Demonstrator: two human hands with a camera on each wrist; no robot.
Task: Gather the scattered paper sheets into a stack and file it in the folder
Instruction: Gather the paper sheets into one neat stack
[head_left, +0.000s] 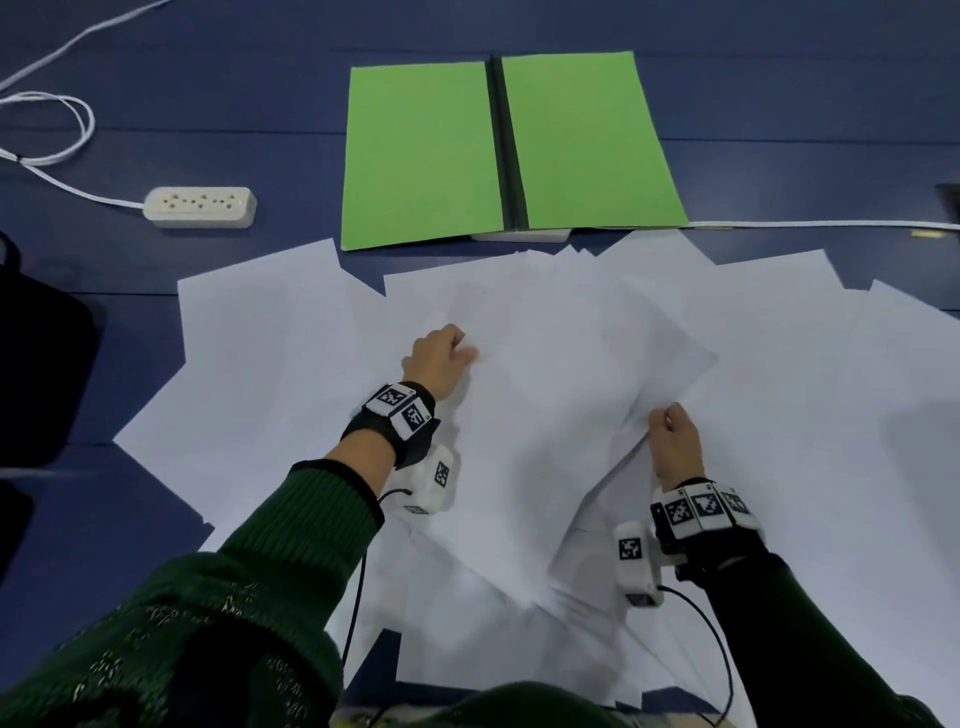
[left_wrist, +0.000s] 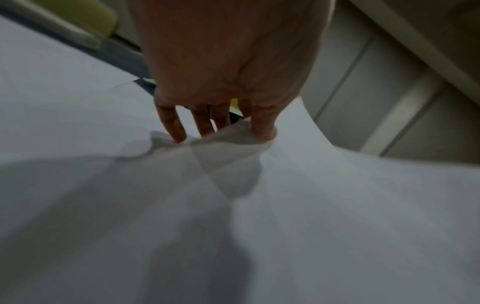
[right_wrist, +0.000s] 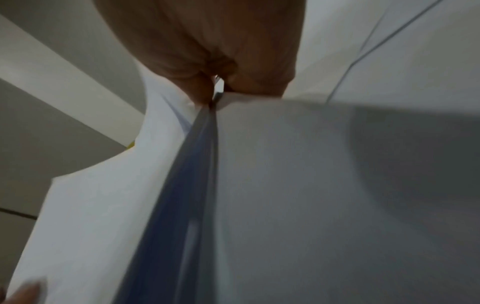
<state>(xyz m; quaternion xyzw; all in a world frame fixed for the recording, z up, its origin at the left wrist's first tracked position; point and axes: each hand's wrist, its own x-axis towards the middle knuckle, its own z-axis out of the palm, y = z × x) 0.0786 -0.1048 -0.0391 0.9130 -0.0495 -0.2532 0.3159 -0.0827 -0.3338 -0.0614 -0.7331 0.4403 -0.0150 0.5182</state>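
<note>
Many white paper sheets lie overlapped across the dark blue floor in front of me. An open green folder with a black spine lies flat beyond them. My left hand grips the left edge of a small bundle of sheets, its fingers curled under the paper and its thumb on top; in the left wrist view the fingers press into crumpled paper. My right hand pinches the bundle's near right corner; the right wrist view shows the fingertips closed on the sheets' edges.
A white power strip with its looped cable lies left of the folder. Another white cable runs along the floor to the right. A black bag sits at the left edge. Loose sheets spread far left and right.
</note>
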